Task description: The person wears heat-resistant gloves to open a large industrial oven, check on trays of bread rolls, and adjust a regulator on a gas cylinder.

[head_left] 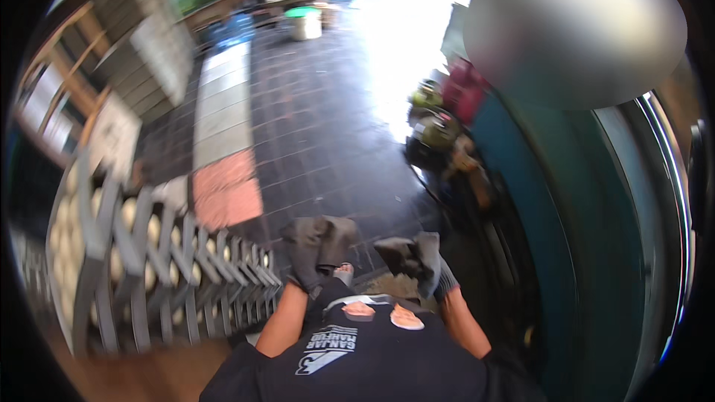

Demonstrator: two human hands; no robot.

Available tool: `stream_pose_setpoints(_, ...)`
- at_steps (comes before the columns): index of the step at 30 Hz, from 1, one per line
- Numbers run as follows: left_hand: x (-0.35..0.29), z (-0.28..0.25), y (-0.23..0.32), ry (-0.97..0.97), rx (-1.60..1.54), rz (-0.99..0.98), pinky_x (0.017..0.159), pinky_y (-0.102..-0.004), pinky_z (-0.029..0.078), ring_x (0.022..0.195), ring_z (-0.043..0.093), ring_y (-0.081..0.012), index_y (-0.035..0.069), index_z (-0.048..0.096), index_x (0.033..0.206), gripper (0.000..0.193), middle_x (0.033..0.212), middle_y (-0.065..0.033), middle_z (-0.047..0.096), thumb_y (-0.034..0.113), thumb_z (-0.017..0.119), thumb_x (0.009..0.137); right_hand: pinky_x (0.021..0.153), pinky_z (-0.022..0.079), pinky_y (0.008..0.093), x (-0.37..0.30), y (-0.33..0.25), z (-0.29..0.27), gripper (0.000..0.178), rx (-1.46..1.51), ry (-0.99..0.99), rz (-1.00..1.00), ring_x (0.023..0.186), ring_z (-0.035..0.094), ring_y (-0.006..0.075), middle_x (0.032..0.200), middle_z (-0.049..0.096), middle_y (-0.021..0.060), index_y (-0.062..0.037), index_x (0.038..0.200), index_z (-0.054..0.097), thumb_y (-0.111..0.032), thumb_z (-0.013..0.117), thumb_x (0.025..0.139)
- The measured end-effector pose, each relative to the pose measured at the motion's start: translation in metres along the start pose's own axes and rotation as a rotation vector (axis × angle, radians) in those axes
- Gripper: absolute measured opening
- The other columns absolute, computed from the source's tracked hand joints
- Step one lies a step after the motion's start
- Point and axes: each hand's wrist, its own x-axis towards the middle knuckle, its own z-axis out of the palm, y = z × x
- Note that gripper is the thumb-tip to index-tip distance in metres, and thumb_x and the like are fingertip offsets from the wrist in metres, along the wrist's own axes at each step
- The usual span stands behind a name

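Two gloved hands are shown in the head view, raised in front of a black shirt (372, 365) at the lower edge. The left hand (307, 268) is covered by a dark glove, and a dark cloth (320, 234) is grasped in it; the cloth is draped above the hand and hangs over its fingers. The right hand (436, 275) is likewise gloved and is closed on a second dark cloth (408, 253), which is bunched just to the left of the hand. The two cloths are held near each other but apart, with dark floor tiles (313, 126) seen between them. Bare forearms are seen running from the shirt up to both hands.

Left of the left hand, a grey metal rack (149, 268) is shown, its slats tilted; pale round items (130, 212) are seen behind the slats, but their kind cannot be told. Above the rack, a reddish floor patch (227, 193) and a strip of pale tiles (220, 112) are set into the dark tiles. Right of the right hand, a teal wall (581, 238) is curved by the lens. Above the right hand, beside that wall, green and red objects (439, 115) are stacked, blurred. Far above both hands, a pale bucket (304, 24) is seen near a bright opening.
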Motion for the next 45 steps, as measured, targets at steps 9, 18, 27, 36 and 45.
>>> stream_pose_setpoints(9,0.149,0.051,0.106,-0.2,-0.093,0.714,0.075,-0.0414,0.05,0.085,0.063,-0.0321,0.011,0.072,0.098,0.019,0.086,-0.0126,0.064,0.018,0.081,0.083,0.045,0.034,0.0206,-0.098,-0.039,0.002,0.025,-0.216,0.775,-0.549,0.057,0.049,0.007,0.08,0.057,0.0,-0.0048,0.104,0.063,-0.03,0.059,0.107)
stream_pose_setpoints(18,0.098,0.165,0.105,-0.547,-0.368,0.805,0.074,-0.0422,0.051,0.084,0.067,-0.0308,0.009,0.073,0.096,0.025,0.088,-0.0115,0.069,0.024,0.086,0.08,0.08,0.053,0.0269,-0.153,0.082,-0.02,0.043,-0.18,1.057,-0.735,0.095,0.063,0.0135,0.11,0.064,0.005,-0.0028,0.126,0.063,-0.013,0.079,0.087)
stream_pose_setpoints(27,-0.015,0.184,0.039,-0.784,-0.518,0.357,0.069,-0.0376,0.052,0.078,0.063,-0.0201,0.004,0.066,0.089,0.013,0.084,-0.0072,0.065,0.006,0.078,0.09,0.061,0.054,0.0247,-0.188,0.092,0.051,0.021,0.494,0.902,-0.276,0.079,0.069,0.0129,0.097,0.074,0.004,0.0041,0.11,0.071,-0.012,0.059,0.104)
stream_pose_setpoints(36,-0.049,0.156,0.037,-0.566,-0.19,0.524,0.071,-0.0398,0.054,0.077,0.066,-0.0245,0.004,0.065,0.088,0.015,0.084,-0.0122,0.067,0.014,0.075,0.092,0.063,0.055,0.0257,-0.232,0.161,0.011,0.02,0.156,0.603,-0.052,0.079,0.069,0.0137,0.098,0.074,0.0053,0.0038,0.111,0.071,-0.01,0.061,0.101)
stream_pose_setpoints(45,-0.146,0.129,-0.003,-0.575,0.056,0.323,0.069,-0.0385,0.056,0.075,0.065,-0.0226,0.006,0.063,0.079,0.021,0.074,-0.0112,0.064,0.013,0.069,0.098,0.064,0.055,0.0267,-0.337,0.315,-0.046,0.02,-0.49,0.958,0.263,0.079,0.069,0.0146,0.098,0.074,0.0065,0.0036,0.112,0.072,-0.007,0.062,0.098)
